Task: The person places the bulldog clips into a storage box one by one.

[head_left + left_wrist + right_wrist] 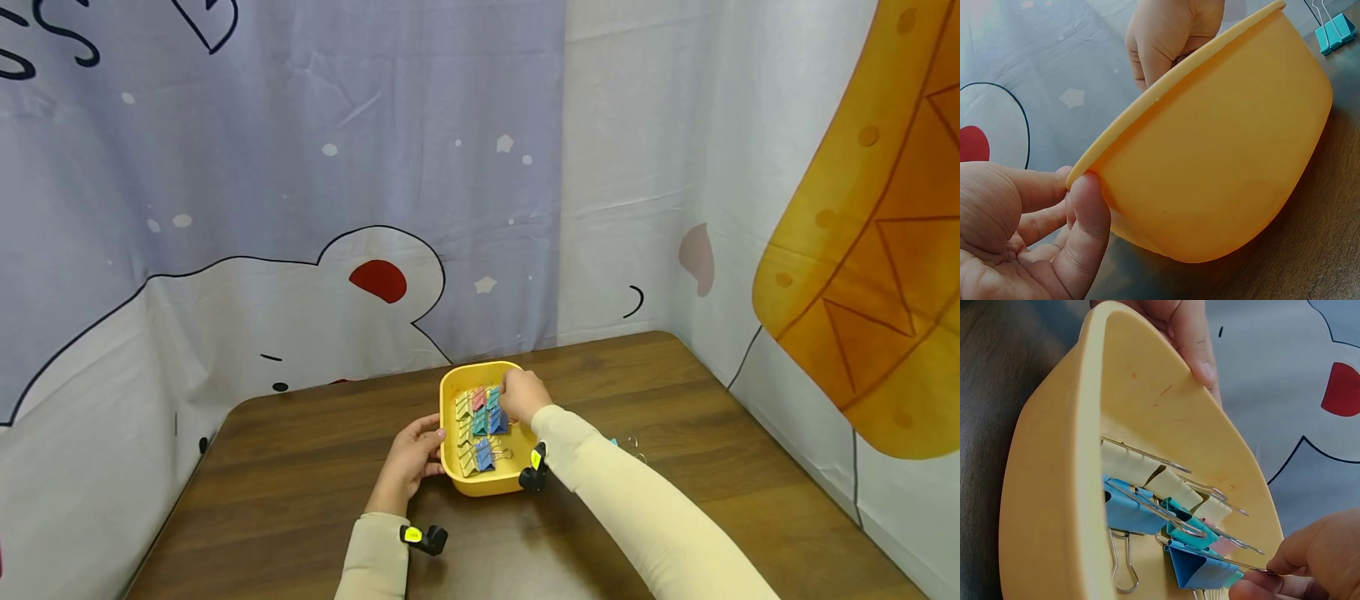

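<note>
A yellow plastic tub (480, 486) stands on the table with rows of binder clips in it, in cream, pink, teal and blue. My left hand (412, 454) pinches its left rim between thumb and fingers, as the left wrist view shows with the tub wall (1210, 144) close up. Over the far right part of the tub, my right hand (522, 396) reaches in, and its fingertips pinch a teal binder clip (1234, 579), mostly hidden by the fingers. Just beside it sit a blue clip (1200, 569) and another teal clip (1191, 528).
On the wooden table (315, 467), right of the tub and partly behind the right sleeve, lies a teal binder clip (1336, 34) with wire handles showing. A printed curtain (450, 167) hangs along the table's back and right edges.
</note>
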### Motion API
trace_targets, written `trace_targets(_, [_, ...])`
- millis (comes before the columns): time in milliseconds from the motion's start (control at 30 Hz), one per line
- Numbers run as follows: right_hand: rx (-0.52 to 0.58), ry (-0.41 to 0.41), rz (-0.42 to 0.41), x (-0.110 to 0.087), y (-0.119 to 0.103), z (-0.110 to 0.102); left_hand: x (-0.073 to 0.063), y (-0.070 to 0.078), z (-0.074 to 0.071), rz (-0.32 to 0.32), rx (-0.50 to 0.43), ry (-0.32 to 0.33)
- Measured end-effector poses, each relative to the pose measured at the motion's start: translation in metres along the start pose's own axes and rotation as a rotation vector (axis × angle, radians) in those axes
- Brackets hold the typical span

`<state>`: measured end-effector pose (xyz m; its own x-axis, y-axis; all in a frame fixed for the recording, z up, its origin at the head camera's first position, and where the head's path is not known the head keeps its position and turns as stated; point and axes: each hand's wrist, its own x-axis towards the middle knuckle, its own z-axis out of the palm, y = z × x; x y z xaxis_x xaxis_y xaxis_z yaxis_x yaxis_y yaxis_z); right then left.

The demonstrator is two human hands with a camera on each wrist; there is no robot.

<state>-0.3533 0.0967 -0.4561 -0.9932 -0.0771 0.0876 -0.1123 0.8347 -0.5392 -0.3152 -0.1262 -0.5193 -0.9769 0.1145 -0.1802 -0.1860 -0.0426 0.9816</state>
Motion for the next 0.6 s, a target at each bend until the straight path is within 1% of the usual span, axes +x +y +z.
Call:
trace_targets(200, [0.035,0.014,0.032,0.0017,0.0012,0.0032,0.0005,0.0004,0.0001,-0.002,0.002,-0.006])
trace_targets(400, [0.026,0.019,0.015,0.0031,0.0033,0.0046,-0.0003,0.0004,0.0006,-0.003,0.006,-0.014])
trace_targets(600, [0.019,0.018,0.010,0.0024,0.0047,0.0014,-0.0016,0.0018,0.0001,-0.008,0.009,-0.004])
